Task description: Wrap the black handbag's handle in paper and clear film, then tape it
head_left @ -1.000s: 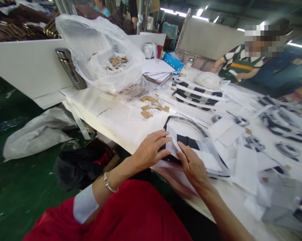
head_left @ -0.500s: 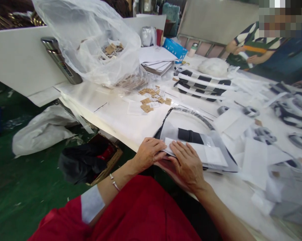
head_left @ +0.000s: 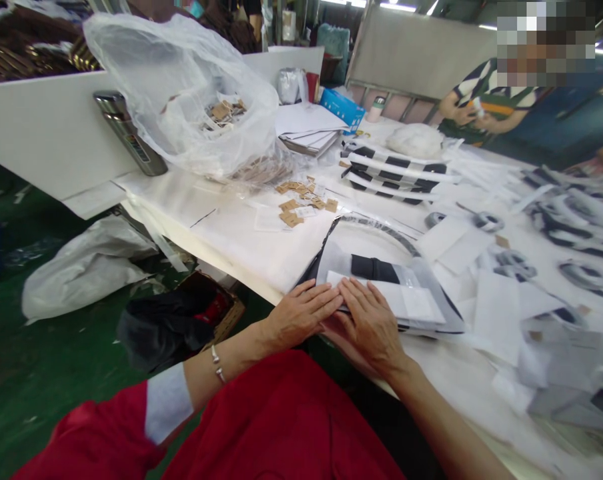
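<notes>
Head view: we have a dark bag (head_left: 437,285) lying at the near edge of the white table (head_left: 221,240), with a folded white paper (head_left: 416,303) along its near side. Our left hand (head_left: 301,310) and right hand (head_left: 374,327) lie flat, fingers stretched and fingertips meeting over the paper's left end; we press rather than grip. To do this well, we should probably keep the pressure light and even, smooth toward the paper's far end, and guard the bag's near edge from slipping off the table. Behind our fingers lies a black strip (head_left: 374,269), and beyond it the wrapped handle (head_left: 381,223) arches away from us. Loose white sheets (head_left: 496,303) crowd the bag's right side and could catch under it. Cardboard tags (head_left: 291,218) lie past the handle, checkered pieces (head_left: 396,170) farther back, and a plastic bag (head_left: 181,87) stands beside a steel flask (head_left: 141,143).
</notes>
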{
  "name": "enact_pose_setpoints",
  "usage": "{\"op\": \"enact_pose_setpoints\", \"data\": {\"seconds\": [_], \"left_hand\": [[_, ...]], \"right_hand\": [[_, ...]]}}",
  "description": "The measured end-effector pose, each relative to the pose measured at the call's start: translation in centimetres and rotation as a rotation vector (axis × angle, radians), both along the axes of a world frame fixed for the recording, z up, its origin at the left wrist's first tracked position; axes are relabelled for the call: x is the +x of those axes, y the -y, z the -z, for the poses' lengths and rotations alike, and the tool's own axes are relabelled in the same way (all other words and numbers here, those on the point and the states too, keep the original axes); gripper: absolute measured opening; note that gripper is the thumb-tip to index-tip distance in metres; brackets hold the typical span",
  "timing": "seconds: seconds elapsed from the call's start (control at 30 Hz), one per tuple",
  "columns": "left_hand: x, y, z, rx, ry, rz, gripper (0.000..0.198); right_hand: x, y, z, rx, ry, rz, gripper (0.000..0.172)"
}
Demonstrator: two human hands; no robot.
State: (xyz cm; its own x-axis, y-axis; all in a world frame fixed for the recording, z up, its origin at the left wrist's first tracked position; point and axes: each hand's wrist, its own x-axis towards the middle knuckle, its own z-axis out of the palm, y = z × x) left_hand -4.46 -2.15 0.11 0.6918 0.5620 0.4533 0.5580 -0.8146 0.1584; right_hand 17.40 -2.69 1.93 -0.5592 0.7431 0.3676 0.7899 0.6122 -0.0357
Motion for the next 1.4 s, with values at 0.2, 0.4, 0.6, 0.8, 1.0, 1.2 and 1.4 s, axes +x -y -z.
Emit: {"op": "enact_pose_setpoints", "data": {"seconds": [0.2,0.4,0.6,0.8,1.0,1.2,1.4], "left_hand": [[-0.1,-1.2,-0.1,0.055,-0.012,0.025,0.039],[-0.1,-2.4,-1.0,0.061,-0.004,0.069,0.031],[0.4,-1.4,-1.3,-0.062,0.022,0.014,0.042],[1.2,-1.0,-0.8,-0.151,0.158,-0.045,0.037],[0.4,-0.1,-0.2,-0.323,0.460,-0.193,0.047],[-0.5,0.8,-0.1,-0.894,0.805,-0.324,0.058],[0.9,0.2,-1.2,-1.107,0.834,-0.365,0.086]], "right_hand": [[0.0,0.2,-0.2,-0.024,0.033,0.007,0.059],[-0.1,0.3,-0.2,-0.038,0.024,0.038,0.059],[-0.5,0.6,-0.2,-0.013,0.010,0.065,0.052],[-0.4,0.5,-0.1,-0.021,-0.009,0.057,0.054],[-0.3,0.5,-0.2,-0.035,-0.028,0.059,0.059],[0.0,0.5,-0.5,-0.052,-0.031,0.039,0.059],[-0.2,0.2,0.3,0.029,-0.105,0.058,0.050]]}}
